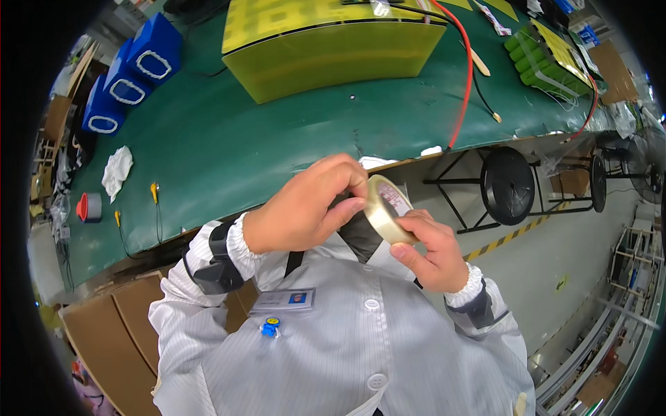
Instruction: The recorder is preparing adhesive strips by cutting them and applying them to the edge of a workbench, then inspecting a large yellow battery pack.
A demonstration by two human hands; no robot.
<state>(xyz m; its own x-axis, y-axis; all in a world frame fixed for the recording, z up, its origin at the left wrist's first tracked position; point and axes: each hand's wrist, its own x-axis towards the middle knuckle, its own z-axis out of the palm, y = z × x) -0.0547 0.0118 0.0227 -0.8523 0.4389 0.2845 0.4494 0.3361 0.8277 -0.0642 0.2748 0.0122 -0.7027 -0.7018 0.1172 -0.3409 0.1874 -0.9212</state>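
A roll of clear, yellowish adhesive tape [380, 213] is held up in front of my chest, just off the table's near edge. My right hand [436, 251] grips its lower right side between thumb and fingers. At the roll's left edge, the thumb and forefinger of my left hand [312, 202] are pinched together. Whether a loose end of tape is between those fingertips is too small to make out. Beyond both hands, a large block wrapped in yellow-green sheets [333, 66] sits on the green-covered table [277, 135], with a red cable [467, 76] running down from it.
Blue packs [154, 50] stand at the far left, near a crumpled white cloth [118, 170] and a red-and-white tape roll [89, 207]. A green cell pack [544, 59] lies at the far right. Black stools [508, 186] stand right of me; cardboard boxes [111, 329] are at lower left.
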